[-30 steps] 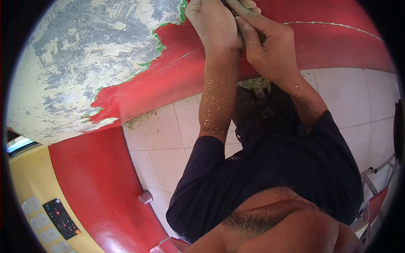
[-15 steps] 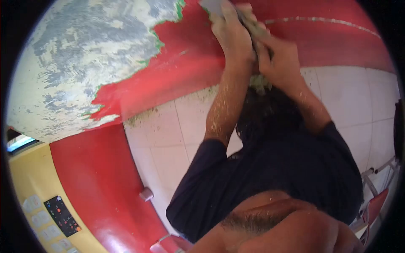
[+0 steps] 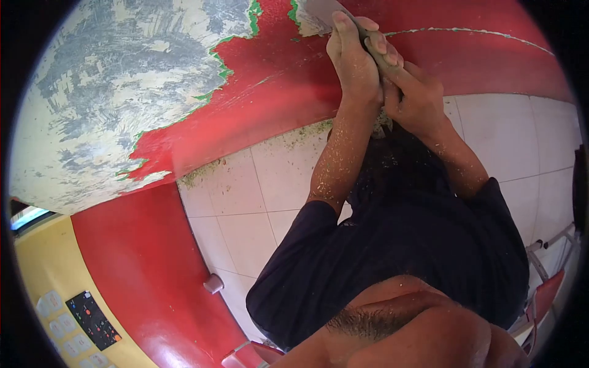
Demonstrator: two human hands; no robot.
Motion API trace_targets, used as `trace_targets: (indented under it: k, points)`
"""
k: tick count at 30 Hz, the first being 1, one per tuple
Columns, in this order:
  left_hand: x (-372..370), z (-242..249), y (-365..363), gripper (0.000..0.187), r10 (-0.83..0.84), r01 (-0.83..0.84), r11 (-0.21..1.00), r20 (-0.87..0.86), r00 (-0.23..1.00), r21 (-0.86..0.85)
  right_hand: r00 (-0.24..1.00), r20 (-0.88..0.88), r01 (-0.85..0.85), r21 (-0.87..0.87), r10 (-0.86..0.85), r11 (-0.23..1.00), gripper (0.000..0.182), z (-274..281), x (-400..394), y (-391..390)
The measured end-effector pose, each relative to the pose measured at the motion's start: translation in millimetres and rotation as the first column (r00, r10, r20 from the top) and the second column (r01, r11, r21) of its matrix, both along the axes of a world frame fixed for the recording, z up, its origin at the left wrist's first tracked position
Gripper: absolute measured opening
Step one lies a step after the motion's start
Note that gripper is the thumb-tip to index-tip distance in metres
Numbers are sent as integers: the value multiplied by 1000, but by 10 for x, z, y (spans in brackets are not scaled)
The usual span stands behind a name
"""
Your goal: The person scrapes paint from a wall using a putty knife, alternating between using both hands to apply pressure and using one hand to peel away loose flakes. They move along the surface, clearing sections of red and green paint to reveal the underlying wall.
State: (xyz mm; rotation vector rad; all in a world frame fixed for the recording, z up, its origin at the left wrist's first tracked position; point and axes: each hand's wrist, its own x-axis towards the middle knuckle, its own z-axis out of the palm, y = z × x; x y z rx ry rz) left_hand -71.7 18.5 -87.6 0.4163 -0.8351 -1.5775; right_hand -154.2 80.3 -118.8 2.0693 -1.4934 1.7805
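Note:
A flat grey scraper-like tool (image 3: 318,16) lies against the red painted wall at the top of the view. My left hand (image 3: 356,64) is pressed along its dark handle, fingers pointing up. Wrapped round the lower part of that handle is my right hand (image 3: 414,95), close beside the left one. Next to the blade, a small stripped patch with a green edge shows. Left of it the wall has a large bare grey-and-white area (image 3: 132,86) with ragged green edges. Small flakes cling to my left forearm.
Pale floor tiles (image 3: 236,236) carry scattered green flakes (image 3: 211,172) along the wall's base. A red panel (image 3: 144,264) and a yellow board (image 3: 46,245) with a black sheet stand at lower left. A metal-framed red chair (image 3: 548,293) is at lower right.
Both hands have moved a little right and down in the view with the tool. More of the small stripped patch with green edging shows beside the blade.

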Motion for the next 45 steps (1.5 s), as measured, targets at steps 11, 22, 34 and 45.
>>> trace_targets:
  k: [11,22,34,45]
  points:
    - [-65,145,42,40,42,-38,997,-71,997,66,994,-105,38,15,-36,999,32,65,-18,-18]
    - [17,105,166,41,-59,61,993,-18,998,105,996,-80,35,-20,-37,999,34,54,21,95]
    - [133,102,2,42,66,-42,981,119,991,-191,997,-80,19,18,-18,1000,37,103,73,-44]
    - [67,144,-9,41,-3,18,980,80,997,-196,997,-73,26,76,-21,997,40,-7,35,113]
